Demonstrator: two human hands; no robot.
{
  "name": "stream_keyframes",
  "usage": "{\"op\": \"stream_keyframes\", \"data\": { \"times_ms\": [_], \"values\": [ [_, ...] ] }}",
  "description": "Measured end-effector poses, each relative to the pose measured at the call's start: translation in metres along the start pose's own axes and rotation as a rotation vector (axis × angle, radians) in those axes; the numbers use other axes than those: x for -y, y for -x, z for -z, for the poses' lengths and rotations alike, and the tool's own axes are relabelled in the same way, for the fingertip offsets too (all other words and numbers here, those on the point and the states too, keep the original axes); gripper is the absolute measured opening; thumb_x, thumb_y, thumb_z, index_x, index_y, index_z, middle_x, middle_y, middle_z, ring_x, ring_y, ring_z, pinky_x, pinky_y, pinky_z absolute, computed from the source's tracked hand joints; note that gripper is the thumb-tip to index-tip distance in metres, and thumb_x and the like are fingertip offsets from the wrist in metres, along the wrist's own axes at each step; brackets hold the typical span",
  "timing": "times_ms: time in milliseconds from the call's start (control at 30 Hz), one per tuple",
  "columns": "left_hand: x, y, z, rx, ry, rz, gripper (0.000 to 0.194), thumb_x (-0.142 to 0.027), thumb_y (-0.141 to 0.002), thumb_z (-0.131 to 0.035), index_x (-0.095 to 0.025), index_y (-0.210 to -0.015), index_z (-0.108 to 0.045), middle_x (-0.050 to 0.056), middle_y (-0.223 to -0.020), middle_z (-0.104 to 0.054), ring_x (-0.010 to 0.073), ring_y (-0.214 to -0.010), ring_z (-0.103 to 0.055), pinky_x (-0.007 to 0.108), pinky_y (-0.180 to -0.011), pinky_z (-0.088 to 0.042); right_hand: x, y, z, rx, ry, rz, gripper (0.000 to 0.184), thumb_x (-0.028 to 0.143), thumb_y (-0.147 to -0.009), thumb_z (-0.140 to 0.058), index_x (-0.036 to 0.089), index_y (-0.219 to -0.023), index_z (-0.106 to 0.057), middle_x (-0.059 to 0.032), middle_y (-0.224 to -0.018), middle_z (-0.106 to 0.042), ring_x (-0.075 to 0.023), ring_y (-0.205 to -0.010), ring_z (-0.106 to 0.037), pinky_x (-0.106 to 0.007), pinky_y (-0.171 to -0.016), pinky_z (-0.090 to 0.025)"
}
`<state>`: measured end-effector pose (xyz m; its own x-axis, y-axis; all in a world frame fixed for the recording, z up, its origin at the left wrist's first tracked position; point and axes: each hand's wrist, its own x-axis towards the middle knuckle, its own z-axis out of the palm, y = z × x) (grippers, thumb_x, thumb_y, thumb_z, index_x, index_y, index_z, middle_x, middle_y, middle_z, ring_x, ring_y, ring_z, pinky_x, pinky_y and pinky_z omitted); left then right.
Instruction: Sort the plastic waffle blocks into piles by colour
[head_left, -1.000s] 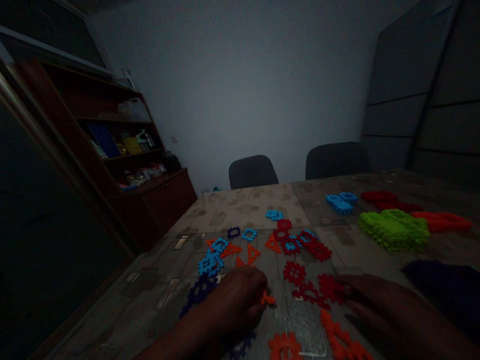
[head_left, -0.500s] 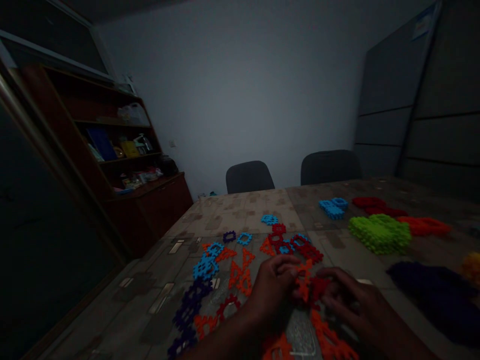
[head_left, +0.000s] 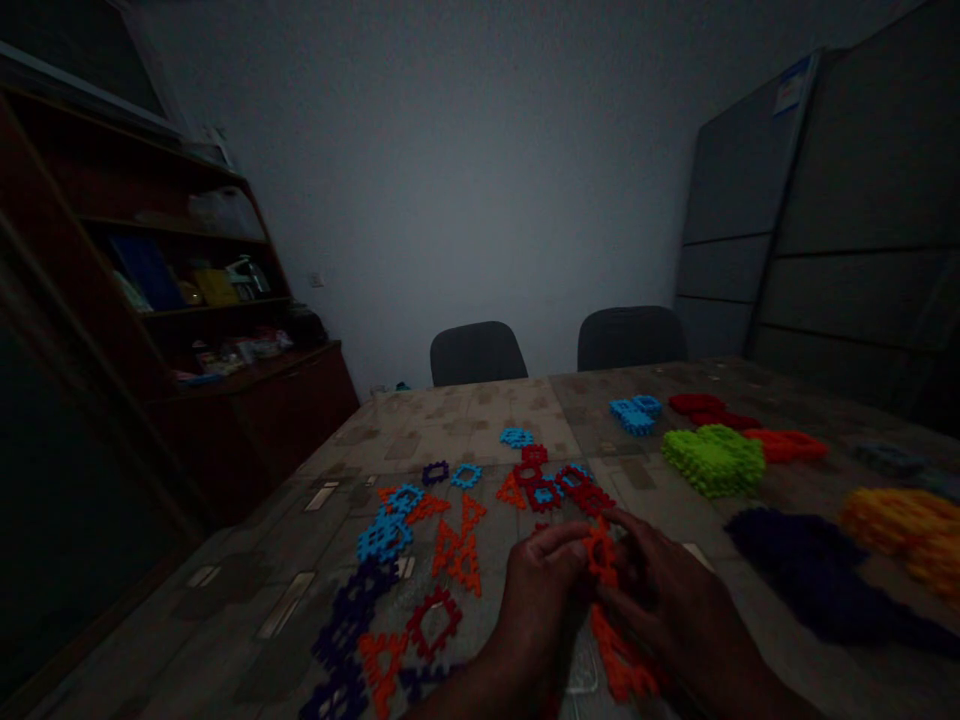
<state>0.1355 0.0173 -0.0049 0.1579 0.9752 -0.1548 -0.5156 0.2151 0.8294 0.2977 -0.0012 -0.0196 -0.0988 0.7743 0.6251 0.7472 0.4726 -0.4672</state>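
Near the table's front, my left hand [head_left: 541, 590] pinches an orange interlocking plastic tile [head_left: 602, 556] with a hole in its middle. From the other side, my right hand [head_left: 667, 590] has its fingers closed on the same tile; whatever else lies between the hands is hidden. Below them lies an orange toothed piece [head_left: 622, 655] on the table. To the left rest a dark red ring tile [head_left: 434, 622] and an orange triangular tile [head_left: 383, 668]. Just beyond my hands are red tiles [head_left: 592, 498], some overlapping blue ones.
On the left run purple tiles [head_left: 349, 625], light-blue tiles [head_left: 386, 530] and orange triangles [head_left: 457, 555]. Stacks of lime-green [head_left: 712, 460], purple [head_left: 806, 570] and yellow-orange tiles [head_left: 904, 530] sit at right. Two chairs [head_left: 478, 353] stand beyond the patterned table [head_left: 450, 410].
The camera view has turned to the right. My right hand has come closer to my left, and the orange tile is now between both. The red piece by my right fingers is no longer visible.
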Motion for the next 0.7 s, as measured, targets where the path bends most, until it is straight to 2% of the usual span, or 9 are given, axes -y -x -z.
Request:
{"op": "stream_keyframes", "data": {
  "times_ms": [167, 233, 300, 367, 433, 467, 533, 600, 700],
  "values": [
    [-0.004, 0.009, -0.009, 0.046, -0.023, -0.002, 0.057, -0.048, -0.052, -0.102, -0.011, -0.09, -0.082, 0.011, -0.075, -0.08, 0.0214, -0.066, -0.073, 0.03, -0.072, -0.054, -0.004, -0.004, 0.003, -0.044, 0.055, 0.159, 0.045, 0.021, -0.088, -0.056, 0.02, -0.132, -0.066, -0.0096, -0.103, -0.083, -0.025, -0.082, -0.079, -0.038, -0.073, -0.063],
    [-0.01, 0.012, -0.008, 0.053, -0.075, -0.004, 0.053, -0.046, -0.058, -0.1, -0.012, -0.095, -0.083, 0.013, -0.083, -0.082, 0.0235, -0.075, -0.076, 0.03, -0.074, -0.054, -0.005, -0.008, 0.009, -0.006, 0.021, 0.141, 0.042, 0.021, -0.087, -0.056, 0.021, -0.127, -0.07, -0.0107, -0.11, -0.083, -0.0262, -0.089, -0.08, -0.039, -0.077, -0.063],
    [-0.019, 0.017, 0.001, 0.046, -0.195, -0.048, 0.052, -0.045, -0.064, -0.097, -0.015, -0.104, -0.082, 0.016, -0.104, -0.083, 0.0287, -0.097, -0.077, 0.034, -0.086, -0.056, -0.006, -0.011, 0.018, 0.085, -0.023, 0.062, 0.041, 0.024, -0.085, -0.058, 0.022, -0.123, -0.073, -0.0109, -0.115, -0.082, -0.0278, -0.096, -0.08, -0.04, -0.081, -0.064],
    [-0.028, 0.026, 0.022, 0.03, -0.421, -0.146, 0.05, -0.048, -0.075, -0.089, -0.02, -0.115, -0.08, 0.017, -0.125, -0.078, 0.0328, -0.122, -0.071, 0.041, -0.102, -0.054, -0.006, -0.013, 0.029, 0.228, -0.056, -0.037, 0.041, 0.026, -0.085, -0.06, 0.023, -0.124, -0.074, -0.0102, -0.116, -0.082, -0.0288, -0.097, -0.08, -0.042, -0.084, -0.063],
    [-0.031, 0.038, 0.055, 0.036, -0.752, -0.26, 0.043, -0.049, -0.091, -0.072, -0.026, -0.126, -0.077, 0.014, -0.138, -0.073, 0.0316, -0.134, -0.064, 0.047, -0.115, -0.046, -0.004, -0.013, 0.04, 0.389, -0.081, -0.075, 0.043, 0.027, -0.084, -0.062, 0.024, -0.125, -0.076, -0.0093, -0.116, -0.082, -0.0299, -0.098, -0.079, -0.043, -0.086, -0.063],
    [-0.029, 0.044, 0.075, 0.075, -0.949, -0.302, 0.042, -0.047, -0.093, -0.069, -0.029, -0.13, -0.075, 0.012, -0.142, -0.071, 0.0312, -0.136, -0.062, 0.049, -0.119, -0.043, -0.003, -0.013, 0.045, 0.465, -0.088, -0.07, 0.043, 0.026, -0.083, -0.063, 0.026, -0.123, -0.077, -0.009, -0.117, -0.082, -0.0305, -0.099, -0.079, -0.043, -0.085, -0.062],
    [-0.02, 0.053, 0.116, 0.203, -1.266, -0.413, 0.057, -0.05, -0.095, -0.067, -0.033, -0.149, -0.062, 0.01, -0.157, -0.06, 0.0331, -0.146, -0.053, 0.053, -0.123, -0.039, 0.0, -0.009, 0.051, 0.575, -0.099, -0.033, 0.037, 0.023, -0.083, -0.063, 0.028, -0.115, -0.08, -0.0079, -0.117, -0.082, -0.0299, -0.099, -0.079, -0.039, -0.081, -0.061],
    [-0.006, 0.057, 0.151, 0.357, -1.485, -0.485, 0.081, -0.066, -0.089, -0.072, -0.034, -0.159, -0.049, 0.012, -0.16, -0.057, 0.0382, -0.146, -0.053, 0.057, -0.122, -0.039, 0.001, -0.004, 0.052, 0.633, -0.089, 0.007, 0.033, 0.019, -0.084, -0.061, 0.03, -0.108, -0.08, -0.0062, -0.116, -0.083, -0.0277, -0.097, -0.078, -0.035, -0.08, -0.06],
    [0.011, 0.057, 0.177, 0.469, -1.713, -0.504, 0.084, -0.076, -0.095, -0.06, -0.038, -0.166, -0.034, 0.012, -0.162, -0.053, 0.0396, -0.143, -0.056, 0.06, -0.12, -0.042, -0.003, 0.008, 0.045, 0.642, -0.02, 0.046, 0.048, 0.012, -0.077, -0.062, 0.03, -0.118, -0.077, -0.0058, -0.12, -0.081, -0.0282, -0.104, -0.076, -0.038, -0.089, -0.058]
  ]
}}
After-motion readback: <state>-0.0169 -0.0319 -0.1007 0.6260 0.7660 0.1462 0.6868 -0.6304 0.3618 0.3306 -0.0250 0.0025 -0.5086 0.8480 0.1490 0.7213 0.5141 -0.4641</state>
